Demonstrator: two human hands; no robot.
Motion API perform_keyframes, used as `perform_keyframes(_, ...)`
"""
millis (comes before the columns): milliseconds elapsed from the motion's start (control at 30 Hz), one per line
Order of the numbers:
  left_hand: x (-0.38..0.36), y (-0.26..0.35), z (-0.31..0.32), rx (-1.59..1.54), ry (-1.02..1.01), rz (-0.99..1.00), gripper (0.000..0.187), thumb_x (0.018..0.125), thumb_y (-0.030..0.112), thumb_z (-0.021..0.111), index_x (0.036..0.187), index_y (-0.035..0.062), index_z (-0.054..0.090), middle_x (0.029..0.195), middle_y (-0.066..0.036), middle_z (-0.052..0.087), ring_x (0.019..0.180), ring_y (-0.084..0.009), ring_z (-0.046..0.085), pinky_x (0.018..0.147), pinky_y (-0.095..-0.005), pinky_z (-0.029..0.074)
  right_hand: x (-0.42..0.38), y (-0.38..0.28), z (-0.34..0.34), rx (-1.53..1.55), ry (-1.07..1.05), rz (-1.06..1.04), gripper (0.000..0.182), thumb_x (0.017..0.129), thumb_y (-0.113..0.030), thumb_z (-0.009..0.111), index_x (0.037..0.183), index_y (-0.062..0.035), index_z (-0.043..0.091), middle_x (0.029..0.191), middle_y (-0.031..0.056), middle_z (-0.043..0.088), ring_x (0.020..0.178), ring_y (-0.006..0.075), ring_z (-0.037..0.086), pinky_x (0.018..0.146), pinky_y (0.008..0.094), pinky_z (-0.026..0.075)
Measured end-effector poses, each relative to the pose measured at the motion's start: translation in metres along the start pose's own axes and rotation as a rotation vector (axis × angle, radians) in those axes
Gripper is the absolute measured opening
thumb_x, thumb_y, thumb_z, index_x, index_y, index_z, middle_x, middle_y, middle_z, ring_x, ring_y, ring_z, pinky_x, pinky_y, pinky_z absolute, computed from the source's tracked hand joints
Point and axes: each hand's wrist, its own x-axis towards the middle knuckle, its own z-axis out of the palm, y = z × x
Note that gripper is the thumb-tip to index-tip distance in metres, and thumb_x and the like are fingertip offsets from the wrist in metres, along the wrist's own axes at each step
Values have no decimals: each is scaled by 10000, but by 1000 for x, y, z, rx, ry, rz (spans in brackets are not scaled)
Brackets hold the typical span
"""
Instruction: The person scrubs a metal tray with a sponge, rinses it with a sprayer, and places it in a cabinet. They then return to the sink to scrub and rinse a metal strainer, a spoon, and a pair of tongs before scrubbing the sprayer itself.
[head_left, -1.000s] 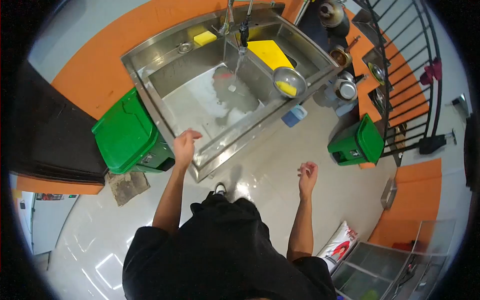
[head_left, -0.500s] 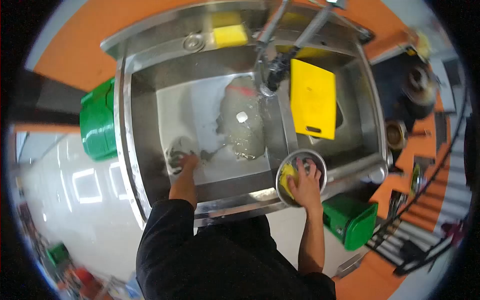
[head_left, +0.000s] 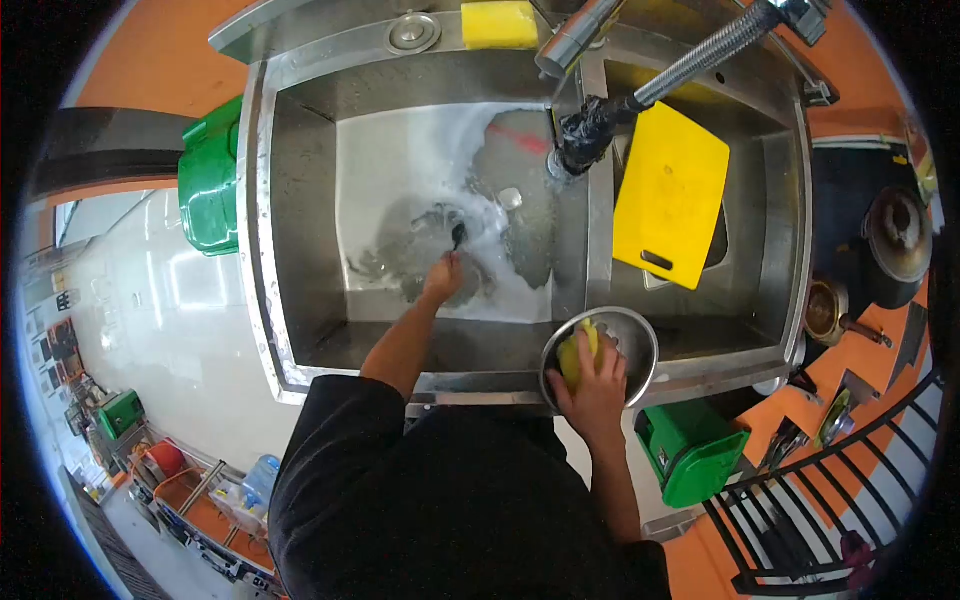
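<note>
My left hand [head_left: 443, 278] reaches into the left sink basin, closed around a small dark-tipped utensil [head_left: 459, 236] whose far end dips into the soapy water [head_left: 395, 170]; its exact kind I cannot tell. A pale blocky piece [head_left: 510, 198] lies in the water just beyond. At the front rim of the sink, my right hand [head_left: 597, 385] is inside a round metal bowl [head_left: 650, 352], fingers closed on a yellow sponge [head_left: 571, 362] pressed to the bowl's inner wall.
A yellow cutting board [head_left: 672, 190] leans in the right basin. The faucet [head_left: 565, 45] and spray hose [head_left: 710, 55] hang over the divider. A yellow block [head_left: 499, 25] and drain strainer [head_left: 413, 34] sit on the back ledge. Green bins [head_left: 690, 455] flank the sink.
My left hand has moved right and farther into the basin, and white foam has spread through the water. My right hand stays at the bowl with the sponge. The camera view has shifted.
</note>
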Motion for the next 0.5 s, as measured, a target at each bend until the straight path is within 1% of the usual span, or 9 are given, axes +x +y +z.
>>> perform_keyframes(33, -6, 7, -6, 2, -12, -1, 424, 974, 275, 409, 1280, -15, 461, 1051, -291, 629, 994, -493, 584, 851, -545, 472, 0, -3, -4, -104, -57, -74, 519, 808, -123, 644, 1301, -93, 485, 1237, 204, 495, 1037, 407, 578, 789, 478, 526)
perform_keyframes(133, -13, 20, -22, 34, -26, -25, 408, 981, 251, 388, 1307, 13, 454, 1065, -279, 634, 1005, -456, 601, 856, -513, 484, -17, 20, 31, -9, -176, -5, 478, 802, -153, 666, 1237, -32, 510, 1175, 228, 528, 1011, 390, 583, 746, 451, 553)
perform_keyframes(167, -14, 17, -28, -71, -106, 48, 407, 983, 264, 396, 1311, 32, 462, 1056, -278, 640, 1010, -436, 610, 866, -496, 481, -20, 29, 37, 67, -229, 45, 364, 804, -173, 665, 1110, -25, 533, 1150, 217, 545, 967, 375, 614, 689, 441, 554)
perform_keyframes(200, -12, 11, -32, -175, -192, 124, 407, 984, 277, 403, 1316, 52, 471, 1046, -278, 646, 1015, -415, 619, 877, -480, 479, -19, 24, 34, 62, -218, 65, 364, 804, -173, 665, 1110, -25, 533, 1150, 217, 545, 967, 375, 614, 689, 441, 554)
perform_keyframes(267, -3, -3, -34, -144, -180, 297, 402, 981, 290, 426, 1308, 61, 477, 1007, -267, 656, 991, -394, 634, 858, -472, 484, -14, 18, 18, 5, -405, 351, 290, 810, -175, 657, 1034, -42, 529, 1118, 198, 550, 930, 377, 623, 693, 450, 552)
perform_keyframes(333, -8, 9, -37, -123, -182, 478, 398, 979, 303, 449, 1300, 71, 483, 967, -257, 666, 967, -374, 649, 838, -463, 489, -13, 3, 7, -62, -366, 419, 309, 821, -171, 645, 1076, -36, 534, 1077, 199, 573, 906, 372, 638, 712, 470, 547)
perform_keyframes(400, -35, 49, -75, -56, -307, 217, 369, 968, 310, 487, 1220, 46, 543, 903, -220, 680, 910, -352, 667, 783, -432, 499, -18, -6, 3, -181, 168, 42, 343, 819, -183, 645, 1115, -41, 545, 1085, 218, 604, 868, 363, 661, 739, 491, 539)
perform_keyframes(433, -42, 55, -78, -56, -322, 239, 369, 968, 310, 487, 1220, 46, 543, 903, -220, 680, 910, -352, 667, 783, -432, 499, -21, -5, 7, -196, 178, 62, 343, 819, -183, 645, 1115, -41, 545, 1085, 218, 604, 868, 363, 661, 739, 491, 539)
perform_keyframes(500, -59, 62, -85, -26, -26, 340, 346, 960, 320, 511, 1134, 35, 601, 898, -204, 682, 876, -331, 676, 747, -408, 499, -27, 0, 23, -182, 207, -64, 432, 809, -155, 673, 1203, -24, 554, 1040, 258, 612, 802, 435, 636, 709, 510, 515)
